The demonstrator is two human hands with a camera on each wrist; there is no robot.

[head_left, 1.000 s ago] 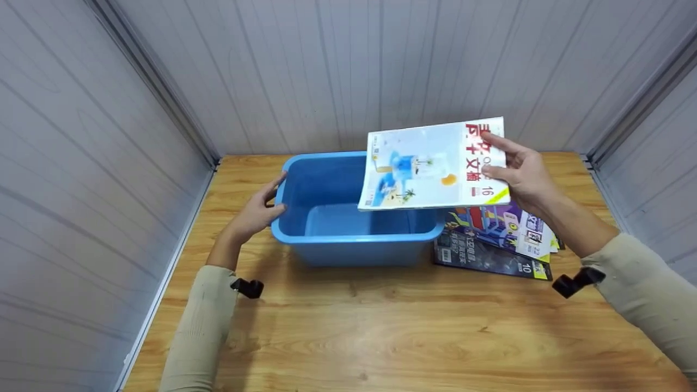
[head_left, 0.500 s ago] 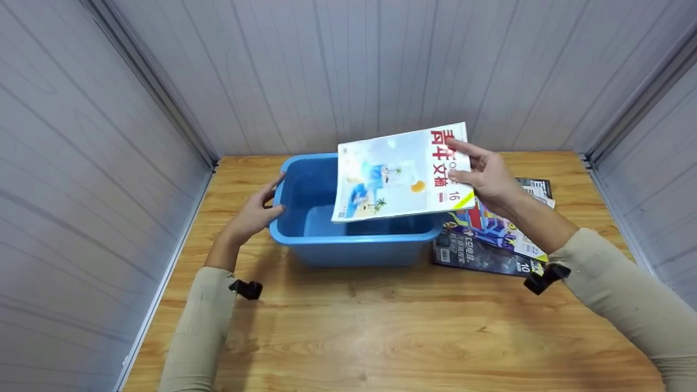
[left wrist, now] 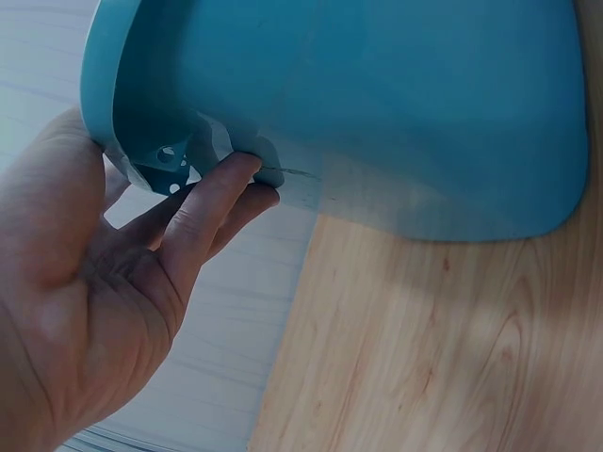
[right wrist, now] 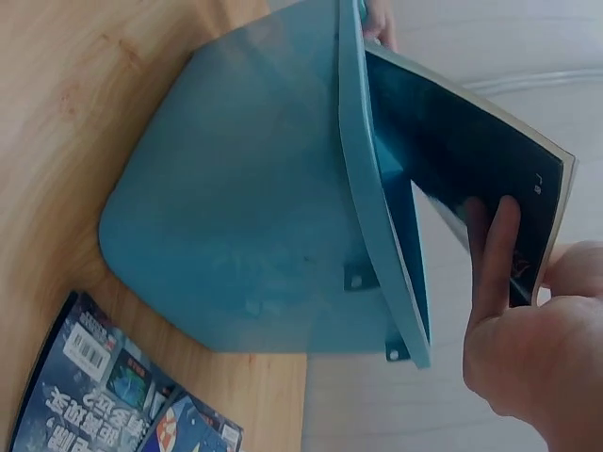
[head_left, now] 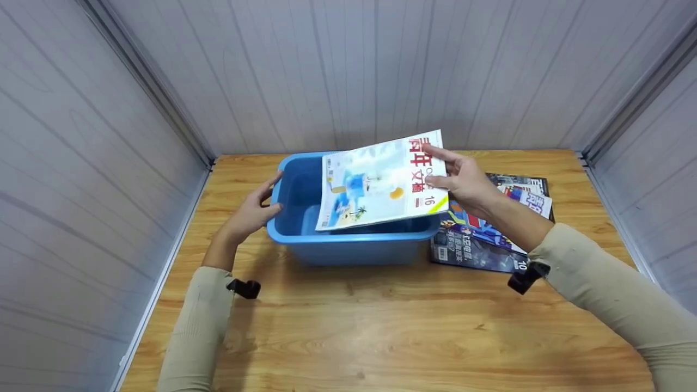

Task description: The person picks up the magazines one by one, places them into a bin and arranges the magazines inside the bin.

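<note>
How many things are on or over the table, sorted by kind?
Blue bin: 1
Magazine held in the right hand over the bin: 1
Magazines in the pile on the table: at least 3; the overlap hides any more
Total: at least 5

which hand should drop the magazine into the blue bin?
Right. The right hand already pinches the magazine tilted over the blue bin; the left hand is holding the bin's rim.
</note>
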